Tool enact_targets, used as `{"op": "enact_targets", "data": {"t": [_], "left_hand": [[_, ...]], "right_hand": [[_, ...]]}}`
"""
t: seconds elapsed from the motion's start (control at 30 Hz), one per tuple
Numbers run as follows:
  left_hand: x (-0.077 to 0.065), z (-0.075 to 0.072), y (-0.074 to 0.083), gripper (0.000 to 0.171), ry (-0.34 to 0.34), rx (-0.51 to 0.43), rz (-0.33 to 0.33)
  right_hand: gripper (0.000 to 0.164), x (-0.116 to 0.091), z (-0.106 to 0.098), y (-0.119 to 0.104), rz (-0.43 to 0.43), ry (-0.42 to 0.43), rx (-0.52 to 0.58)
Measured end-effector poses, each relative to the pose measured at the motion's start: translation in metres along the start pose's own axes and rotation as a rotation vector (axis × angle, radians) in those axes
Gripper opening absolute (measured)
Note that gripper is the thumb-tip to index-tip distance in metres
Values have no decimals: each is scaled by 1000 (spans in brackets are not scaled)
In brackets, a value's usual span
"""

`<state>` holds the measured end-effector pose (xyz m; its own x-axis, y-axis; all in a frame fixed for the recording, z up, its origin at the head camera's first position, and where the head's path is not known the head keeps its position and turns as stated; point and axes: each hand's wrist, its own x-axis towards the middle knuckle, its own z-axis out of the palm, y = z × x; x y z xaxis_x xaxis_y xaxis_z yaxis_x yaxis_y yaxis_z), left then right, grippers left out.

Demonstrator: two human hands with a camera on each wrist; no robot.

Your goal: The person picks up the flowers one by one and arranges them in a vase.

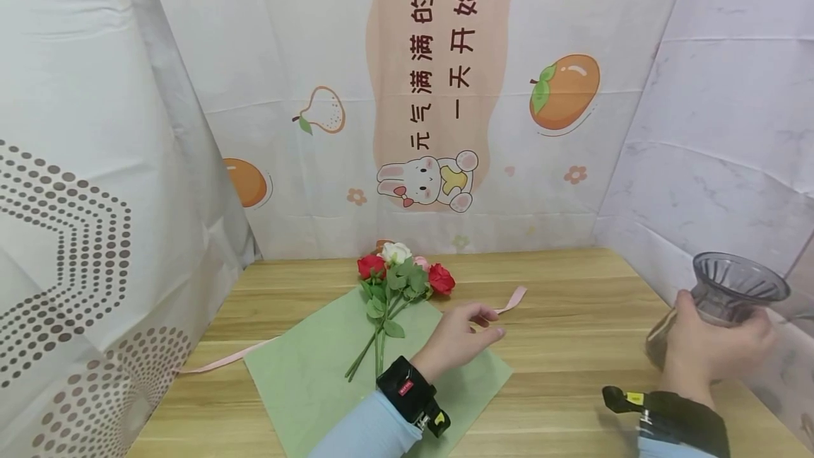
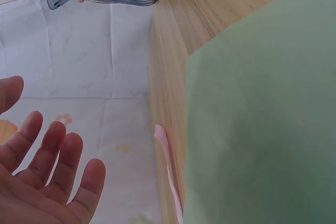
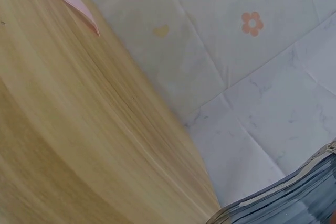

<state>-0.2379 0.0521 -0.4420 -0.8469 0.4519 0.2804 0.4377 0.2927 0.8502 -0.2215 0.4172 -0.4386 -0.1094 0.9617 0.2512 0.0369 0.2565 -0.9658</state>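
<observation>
At the right side of the table, my right hand grips a grey-blue ribbed glass vase around its neck, just below the flared rim. I cannot tell whether the vase's base touches the wood. My left hand is over the right part of a green sheet of wrapping paper, holding nothing, its fingers spread and slightly bent in the left wrist view. A bunch of artificial roses, red, white and pink with green stems, lies on the paper, its blooms toward the back edge.
A pink ribbon emerges at the paper's left side, and a ribbon end shows behind my left hand. Printed cloth hangs behind the wooden table, with more cloth along both sides.
</observation>
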Motion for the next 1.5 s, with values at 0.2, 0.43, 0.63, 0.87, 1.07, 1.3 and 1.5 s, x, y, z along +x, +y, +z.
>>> {"op": "enact_targets", "data": {"t": [0.2, 0.43, 0.63, 0.87, 1.07, 1.3, 1.5], "left_hand": [[1, -1, 0, 18, 3, 1, -2], [1, -6, 0, 22, 21, 21, -16], [-2, -11, -1, 25, 34, 49, -3], [-8, -21, 0, 26, 35, 76, 29], [-12, -32, -2, 27, 48, 121, 59], [-16, -45, -7, 28, 74, 150, 66], [-20, -55, -9, 28, 72, 138, 56]], "right_hand": [[79, -3, -2, -9, 75, -111, 46], [78, -9, 2, -15, 103, -216, 83], [73, -16, 11, -17, 77, -243, 100], [65, -33, 19, -26, -7, -265, 129], [64, -52, 25, -37, -59, -313, 157], [61, -73, 36, -45, -181, -368, 197], [54, -95, 44, -51, -306, -408, 222]]}}
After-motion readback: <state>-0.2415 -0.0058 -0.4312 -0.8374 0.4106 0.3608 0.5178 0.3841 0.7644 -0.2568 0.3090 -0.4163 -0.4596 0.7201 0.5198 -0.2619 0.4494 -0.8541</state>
